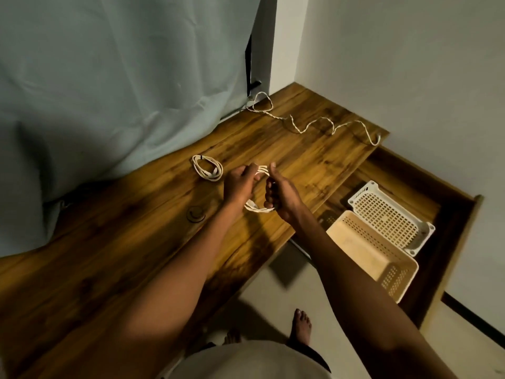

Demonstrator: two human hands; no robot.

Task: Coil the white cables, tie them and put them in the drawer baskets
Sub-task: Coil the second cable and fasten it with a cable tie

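From the head camera, both hands are working above the middle of the wooden desk [164, 242]: the left hand [239, 184] is pinching the far end of a coiled white cable [257, 207] while the right hand [281, 196] is curling round its near loops, seemingly tying it. The coil's long axis is running from 12 to 6 o'clock between them. The drawer baskets [382, 236] are waiting at 4 o'clock, nearer the right hand; a tied coil [207, 167] is lying at 10 o'clock, a loose cable [314, 123] at 1 o'clock
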